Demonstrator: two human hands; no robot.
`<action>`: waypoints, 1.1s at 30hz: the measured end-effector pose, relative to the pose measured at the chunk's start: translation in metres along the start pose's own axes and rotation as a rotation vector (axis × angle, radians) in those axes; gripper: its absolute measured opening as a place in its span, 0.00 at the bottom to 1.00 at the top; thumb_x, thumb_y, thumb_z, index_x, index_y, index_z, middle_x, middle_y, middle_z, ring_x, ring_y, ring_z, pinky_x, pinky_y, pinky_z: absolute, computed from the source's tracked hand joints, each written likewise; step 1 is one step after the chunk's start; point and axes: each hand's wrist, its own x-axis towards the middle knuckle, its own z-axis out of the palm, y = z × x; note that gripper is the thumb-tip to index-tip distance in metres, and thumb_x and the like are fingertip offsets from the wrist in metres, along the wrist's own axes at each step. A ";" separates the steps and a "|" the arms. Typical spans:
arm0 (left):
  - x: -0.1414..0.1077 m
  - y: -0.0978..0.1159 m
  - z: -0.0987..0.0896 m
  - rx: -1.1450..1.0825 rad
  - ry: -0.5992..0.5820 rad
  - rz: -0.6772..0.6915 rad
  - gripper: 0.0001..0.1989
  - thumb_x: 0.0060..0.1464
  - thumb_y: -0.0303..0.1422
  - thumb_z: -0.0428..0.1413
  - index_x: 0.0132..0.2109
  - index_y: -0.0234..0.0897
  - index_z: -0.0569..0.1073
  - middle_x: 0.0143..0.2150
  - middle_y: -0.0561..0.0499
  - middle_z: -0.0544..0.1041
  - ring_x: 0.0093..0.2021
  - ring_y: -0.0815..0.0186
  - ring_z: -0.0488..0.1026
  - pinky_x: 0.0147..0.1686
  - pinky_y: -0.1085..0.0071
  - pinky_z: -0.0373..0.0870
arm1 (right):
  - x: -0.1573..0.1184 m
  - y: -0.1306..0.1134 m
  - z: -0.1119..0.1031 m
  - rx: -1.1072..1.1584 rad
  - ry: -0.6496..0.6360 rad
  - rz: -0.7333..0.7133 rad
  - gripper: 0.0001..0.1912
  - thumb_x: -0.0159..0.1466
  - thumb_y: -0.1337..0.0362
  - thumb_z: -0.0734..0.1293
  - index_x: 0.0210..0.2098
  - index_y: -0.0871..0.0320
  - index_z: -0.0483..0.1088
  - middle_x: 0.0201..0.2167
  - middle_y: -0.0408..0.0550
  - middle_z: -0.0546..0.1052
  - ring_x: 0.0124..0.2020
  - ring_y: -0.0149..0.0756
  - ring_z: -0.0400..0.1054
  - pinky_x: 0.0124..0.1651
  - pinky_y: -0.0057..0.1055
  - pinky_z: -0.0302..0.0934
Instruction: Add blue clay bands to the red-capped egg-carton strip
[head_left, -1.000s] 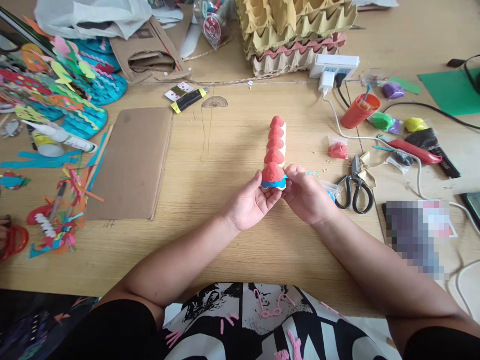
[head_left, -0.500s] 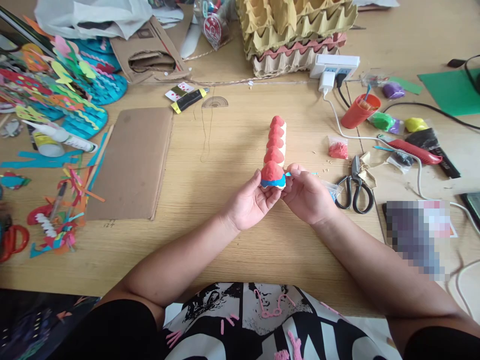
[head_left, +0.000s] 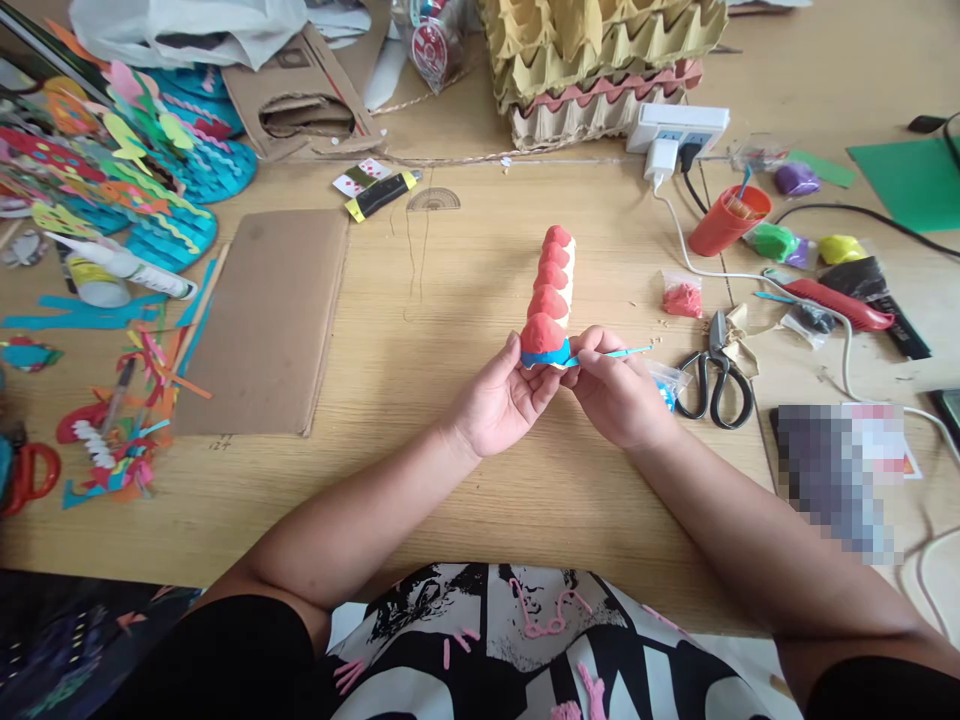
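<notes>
A strip of egg carton with a row of red clay-covered bumps points away from me over the table. Blue clay covers the lower edge of its near end. My left hand is closed around that near end, thumb on its left side. In my right hand a thin blue modelling tool is pinched between thumb and fingers, its tip at the blue clay's right side. The right fingers also come close to the carton's underside; whether they touch it is hidden.
Black-handled scissors and a bag of blue clay lie just right of my right hand. A cardboard sheet lies at left. Stacked egg trays, a power strip and a red cup stand farther back, with a white cable running rightward.
The blue tool has turned and now shows at fuller length, slanting out to the right from the clay. The egg carton strip has tilted slightly; both hands stay around its near end.
</notes>
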 end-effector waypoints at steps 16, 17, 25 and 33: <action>-0.001 0.000 0.000 -0.057 0.022 -0.009 0.17 0.73 0.43 0.51 0.51 0.38 0.81 0.55 0.48 0.84 0.53 0.63 0.84 0.42 0.76 0.81 | 0.001 0.009 -0.012 -0.191 -0.067 -0.212 0.12 0.66 0.57 0.77 0.32 0.52 0.72 0.28 0.39 0.74 0.33 0.34 0.69 0.43 0.35 0.64; 0.000 0.000 -0.001 -0.063 0.019 -0.012 0.18 0.73 0.44 0.51 0.51 0.40 0.81 0.59 0.49 0.82 0.55 0.61 0.84 0.42 0.75 0.82 | 0.001 0.009 -0.013 -0.198 -0.065 -0.216 0.12 0.66 0.57 0.76 0.32 0.52 0.71 0.28 0.39 0.74 0.33 0.34 0.69 0.42 0.35 0.64; 0.000 -0.001 -0.004 -0.069 0.012 -0.015 0.16 0.71 0.44 0.54 0.54 0.43 0.81 0.69 0.52 0.76 0.59 0.58 0.82 0.44 0.72 0.83 | 0.000 0.008 -0.008 -0.188 -0.036 -0.201 0.13 0.64 0.57 0.77 0.32 0.52 0.71 0.27 0.39 0.73 0.31 0.33 0.67 0.43 0.34 0.64; -0.004 0.001 0.003 -0.042 0.014 -0.005 0.15 0.74 0.39 0.51 0.51 0.37 0.80 0.66 0.49 0.78 0.50 0.68 0.84 0.43 0.78 0.82 | 0.000 0.002 0.001 -0.005 0.000 -0.097 0.14 0.60 0.58 0.78 0.29 0.53 0.70 0.29 0.39 0.75 0.30 0.30 0.65 0.37 0.31 0.61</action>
